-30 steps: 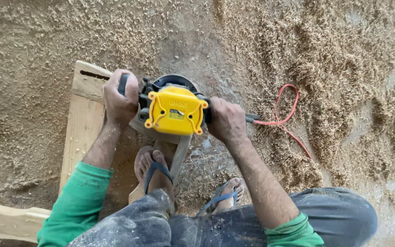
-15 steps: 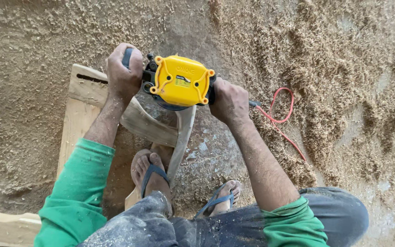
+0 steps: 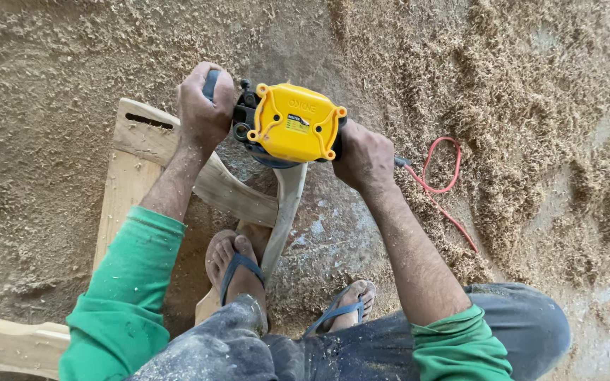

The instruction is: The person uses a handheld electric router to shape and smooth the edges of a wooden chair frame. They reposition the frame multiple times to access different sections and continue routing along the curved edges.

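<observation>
Seen from above, a yellow-topped wood router [image 3: 294, 125] sits on a curved wooden piece [image 3: 285, 204] at twelve o'clock from the person's sandalled foot [image 3: 238, 264]. The left hand [image 3: 205, 106] and right hand [image 3: 363, 156] each wrap tightly around a side handle. The tool looks heavy and rigid; its base is probably hidden.

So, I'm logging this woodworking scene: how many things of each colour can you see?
Yellow: 1, the power tool, gripped by the left hand and right hand
Red: 1, the cord
Green: 2, the sleeves
Blue: 2, the sandals
Total: 6
</observation>
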